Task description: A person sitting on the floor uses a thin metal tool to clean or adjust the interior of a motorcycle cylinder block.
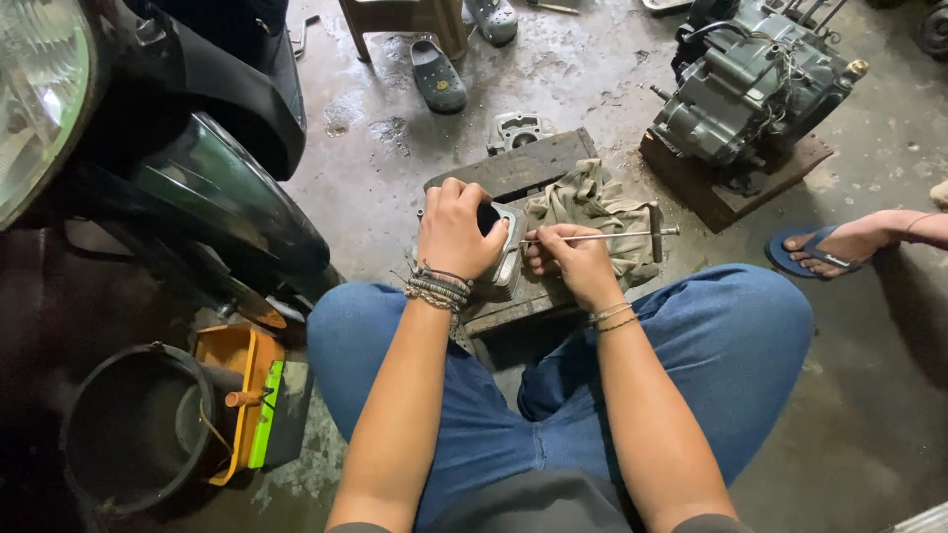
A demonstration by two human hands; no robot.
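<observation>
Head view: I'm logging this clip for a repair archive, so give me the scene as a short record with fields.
Left hand: grip around a grey metal engine part
Right hand: pinches a thin metal rod
Support: wooden block with a beige rag
Nearby: engine on the wet concrete floor, black bucket

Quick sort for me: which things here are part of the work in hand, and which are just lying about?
In hand:
left hand gripping the metal cylinder part
right hand holding the thin rod tool
wooden block
rag

Lying about:
engine
grey clogs
black bucket
small casting
</observation>
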